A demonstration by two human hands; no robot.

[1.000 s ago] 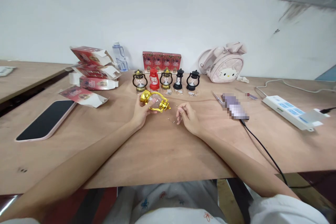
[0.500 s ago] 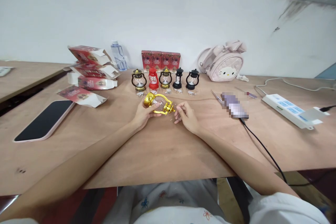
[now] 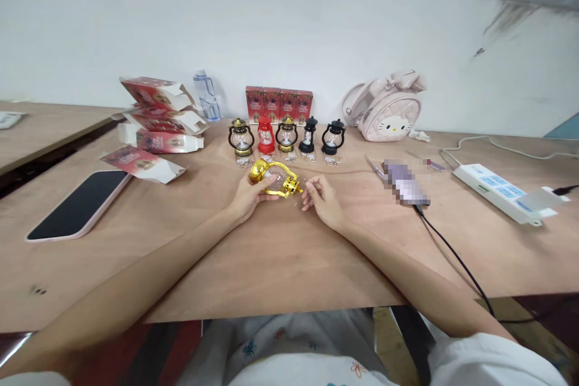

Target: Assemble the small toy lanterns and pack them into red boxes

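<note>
**Left hand [image 3: 246,195] wrapped around a shiny gold lantern with a clear rounded globe [image 3: 280,177], right hand [image 3: 324,200] curled beside its top**

The bare left forearm [image 3: 154,274] slants in from the lower left over the light-brown wooden table [image 3: 253,280], and the right forearm [image 3: 402,280] mirrors it from the lower right, a white cloth sleeve [image 3: 493,362] at its elbow end. The hands meet near the middle, close but not touching.

The left hand is clamped on the lantern, its thumb laid across the globe and its fingers underneath. The lantern is tipped on its side between the hands, base to the left, pointed top aimed at the right hand. The right hand has bent fingers, with thumb and index finger near each other; whether they pinch something tiny, I cannot tell.

Beyond the hands, five upright lanterns [image 3: 286,136], black-and-brass, red and plain black, stand in a row.
</note>
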